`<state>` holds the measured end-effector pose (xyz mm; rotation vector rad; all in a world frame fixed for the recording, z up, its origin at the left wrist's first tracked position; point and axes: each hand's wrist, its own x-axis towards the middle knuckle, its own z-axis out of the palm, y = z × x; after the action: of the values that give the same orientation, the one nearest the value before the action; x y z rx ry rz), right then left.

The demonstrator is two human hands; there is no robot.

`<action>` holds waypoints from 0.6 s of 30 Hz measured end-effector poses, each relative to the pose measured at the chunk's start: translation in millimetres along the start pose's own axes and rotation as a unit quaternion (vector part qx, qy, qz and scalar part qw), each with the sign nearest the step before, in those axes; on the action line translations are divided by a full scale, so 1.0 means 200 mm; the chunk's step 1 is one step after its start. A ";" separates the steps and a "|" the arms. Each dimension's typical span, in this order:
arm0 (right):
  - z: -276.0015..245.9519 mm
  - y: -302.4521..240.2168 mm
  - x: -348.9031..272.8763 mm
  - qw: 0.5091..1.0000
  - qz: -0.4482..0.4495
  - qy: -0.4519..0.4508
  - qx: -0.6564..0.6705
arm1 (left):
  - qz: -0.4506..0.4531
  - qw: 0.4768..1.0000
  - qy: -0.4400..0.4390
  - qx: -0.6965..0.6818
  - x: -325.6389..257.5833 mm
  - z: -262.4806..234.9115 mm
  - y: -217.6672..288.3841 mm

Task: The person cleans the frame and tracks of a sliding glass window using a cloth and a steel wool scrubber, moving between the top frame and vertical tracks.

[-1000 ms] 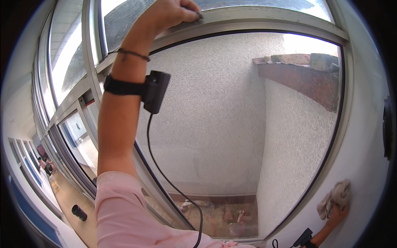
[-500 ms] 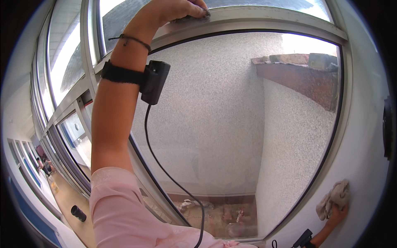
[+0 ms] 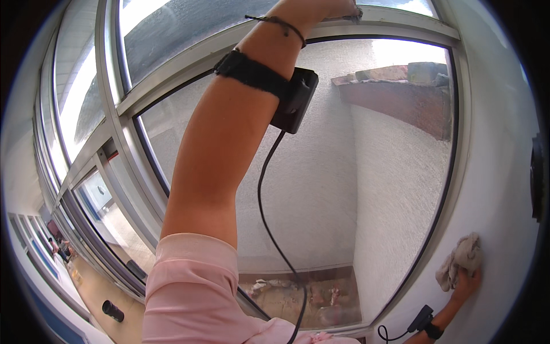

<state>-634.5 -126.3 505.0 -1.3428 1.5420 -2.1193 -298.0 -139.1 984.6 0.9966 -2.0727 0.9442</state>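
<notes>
My left hand (image 3: pixel 326 8) reaches up to the window's top crossbar (image 3: pixel 389 24), its fingers partly cut off by the upper edge. It is closed on a small dark, crumpled pad (image 3: pixel 357 15), pressed on the bar; whether it is cloth or scouring pad I cannot tell. My left forearm crosses in front of the large window pane (image 3: pixel 309 189). At lower right, my right hand (image 3: pixel 468 282) grips a bunched beige rag (image 3: pixel 462 259) beside the white wall (image 3: pixel 487 212).
A black device (image 3: pixel 295 100) is strapped to my left forearm, its cable (image 3: pixel 262 200) hanging across the pane. Another black device (image 3: pixel 423 319) sits at my right wrist. A black cylinder (image 3: pixel 113 311) lies on the corridor floor at left. People (image 3: pixel 60 249) are farther down the corridor.
My left hand and the dark pad have slid right along the crossbar, the forearm swinging with them. The view has shifted slightly. My right hand still holds the rag in about the same place.
</notes>
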 end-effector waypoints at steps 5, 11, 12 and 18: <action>0.00 -0.05 -0.02 1.000 0.001 0.015 0.016 | -0.108 0.993 -0.054 0.015 -0.14 -0.15 -0.13; 0.05 -0.06 -0.02 0.999 -0.025 -0.022 0.005 | -0.075 0.978 -0.079 0.179 -0.23 -0.27 -0.32; 0.03 -0.09 -0.02 0.999 -0.034 -0.001 0.006 | -0.122 0.986 -0.063 0.089 -0.17 -0.24 -0.21; 0.02 -0.06 -0.03 1.000 -0.013 0.018 -0.002 | -0.085 0.994 -0.062 -0.009 0.06 -0.02 -0.05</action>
<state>-624.3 -120.5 511.8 -1.3409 1.5523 -2.1693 -295.4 -144.8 999.7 1.2297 -2.0537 0.7934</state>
